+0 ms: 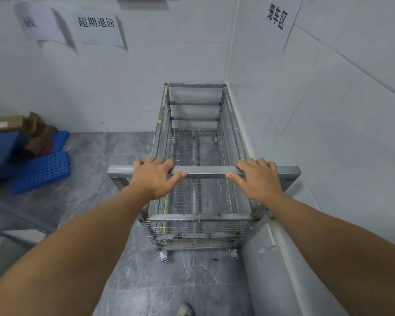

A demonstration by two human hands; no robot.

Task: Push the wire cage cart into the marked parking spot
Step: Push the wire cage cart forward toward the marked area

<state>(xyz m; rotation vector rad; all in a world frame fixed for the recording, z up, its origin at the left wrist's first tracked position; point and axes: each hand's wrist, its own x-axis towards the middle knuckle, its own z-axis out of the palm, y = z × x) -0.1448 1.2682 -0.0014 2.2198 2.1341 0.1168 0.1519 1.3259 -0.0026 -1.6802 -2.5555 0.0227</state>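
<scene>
My left hand and right hand grip the cart bar, and I think one small push toward 12 o'clock parks it.

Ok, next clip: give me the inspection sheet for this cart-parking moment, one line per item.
Surface: grey marbled floor tiles, no painted marking visible.
Job's things: empty wire cage cart in the corner, far end at the back wall, right side along the side wall.
Clutter: blue perforated panels and cardboard scraps at left.
Grippers: left hand and right hand both lie on the handle bar, fingers over it.
Cables: nothing seen.
Surroundings: white tiled walls; paper signs, one above the cart.
</scene>
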